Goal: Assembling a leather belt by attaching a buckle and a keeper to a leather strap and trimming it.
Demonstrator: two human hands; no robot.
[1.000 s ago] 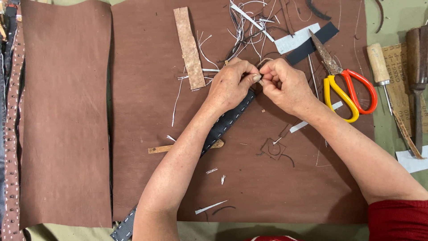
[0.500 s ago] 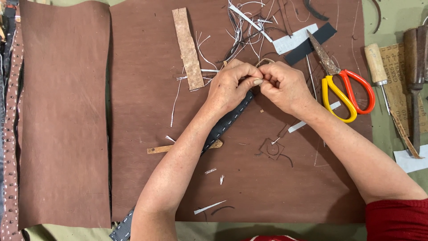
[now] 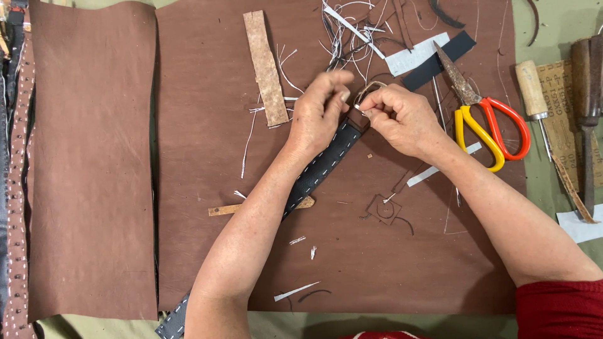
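A dark leather strap (image 3: 323,168) with white stitching runs diagonally under my left forearm, from the bottom edge up to my hands. My left hand (image 3: 319,113) and my right hand (image 3: 401,117) meet at the strap's upper end, over a brown leather sheet (image 3: 352,251). Both pinch at a small metal ring or buckle (image 3: 367,93) there. The fingertips hide how the ring sits on the strap, and a thin white thread seems to run between them.
Scissors (image 3: 482,119) with a yellow and a red handle lie just right of my right hand. An awl (image 3: 535,100) and dark tools (image 3: 587,94) lie at the right edge. A tan strip (image 3: 266,68), thread scraps (image 3: 352,31) and a second brown sheet (image 3: 88,163) surround the hands.
My left hand's fingers have lifted and spread a little, and the ring between the hands shows more clearly. Both hands stay at the strap's end.
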